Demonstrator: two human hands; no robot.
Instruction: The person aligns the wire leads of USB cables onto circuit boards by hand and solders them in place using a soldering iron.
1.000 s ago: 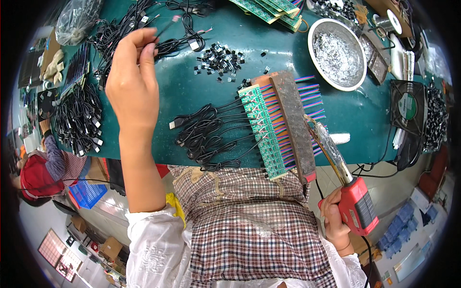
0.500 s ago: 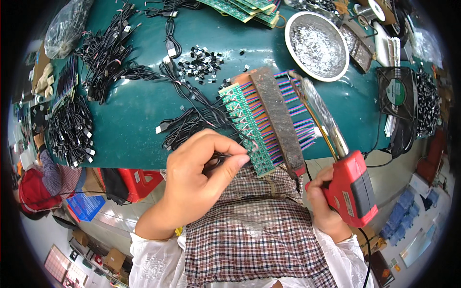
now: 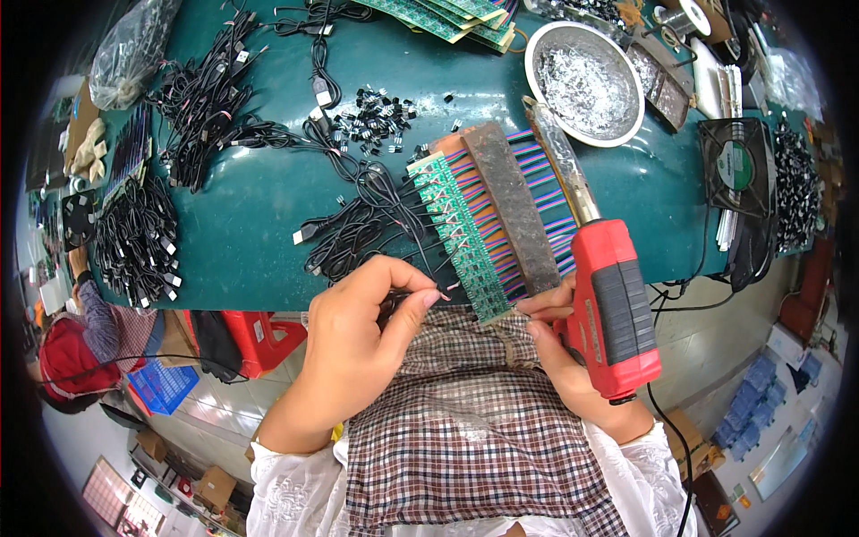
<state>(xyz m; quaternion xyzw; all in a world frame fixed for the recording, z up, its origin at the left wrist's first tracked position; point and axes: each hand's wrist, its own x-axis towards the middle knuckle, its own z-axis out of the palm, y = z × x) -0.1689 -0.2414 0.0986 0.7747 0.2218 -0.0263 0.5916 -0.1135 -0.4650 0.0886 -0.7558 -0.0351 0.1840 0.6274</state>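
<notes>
My left hand [image 3: 353, 331] pinches the stripped end of a thin black cable [image 3: 444, 294] between thumb and forefinger, just left of the green circuit board strip [image 3: 461, 242]. Several black cables are attached along the board's left side. A dark, rough bar [image 3: 508, 206] lies across the striped ribbon wires [image 3: 548, 183] to the board's right. In my right hand [image 3: 573, 380] is a red and black soldering gun [image 3: 617, 309], its metal barrel pointing away along the ribbon wires. The right fingertips are by the near end of the bar; whether they touch the board I cannot tell.
A round pan [image 3: 530, 67] of silvery scraps stands at the back right, near a solder spool [image 3: 687, 20]. Small black parts [image 3: 376, 121] lie behind the cable bundles [image 3: 206, 107]. At right is a fan [image 3: 736, 167]. Another person [image 3: 85, 345] sits far left.
My left hand has drawn back from the board, slightly left and down, with the cable. My right hand has moved left with the soldering gun, its fingers now close to the bar's near end.
</notes>
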